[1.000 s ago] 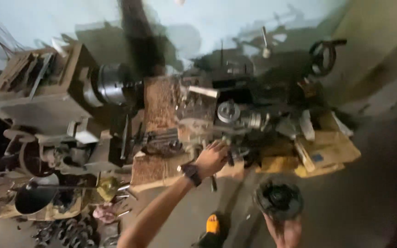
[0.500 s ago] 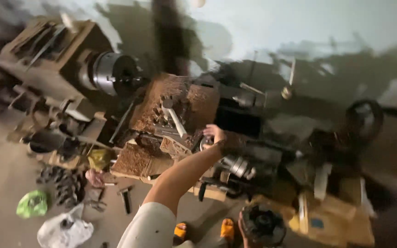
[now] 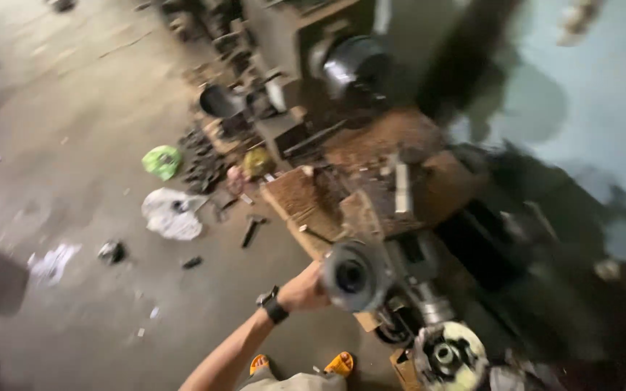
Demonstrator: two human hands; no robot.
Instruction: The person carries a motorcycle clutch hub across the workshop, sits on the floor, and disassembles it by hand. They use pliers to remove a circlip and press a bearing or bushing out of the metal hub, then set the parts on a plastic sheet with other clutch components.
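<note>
Change: since half a second ago the view has swung left, so much more floor shows, and the left hand has come off the cluttered middle of the machine to a round part at its near edge.
Left hand [image 3: 304, 288]: wears a dark wristwatch [image 3: 272, 305]; it presses against the left side of a dark round metal part [image 3: 353, 275] with a hole in its centre. Its fingers are hidden behind that part, so whether they clench it cannot be told.
Right hand: out of view.
Round part: near the front edge of the lathe [image 3: 429, 217], just below the wooden boards [image 3: 306, 203] heaped with rusty swarf.
Second disc [image 3: 449, 356]: pale, ringed, low and right of the round part, blurred.
Chuck [image 3: 353, 65]: shiny, at the top, well apart from the hand.
Floor [image 3: 74, 145]: concrete, with a green lump [image 3: 162, 161], a white crumpled bag [image 3: 172, 214], a hammer [image 3: 251, 229] and dark metal pieces [image 3: 201, 163].
Feet: orange sandals [image 3: 340, 362] at the bottom edge.
</note>
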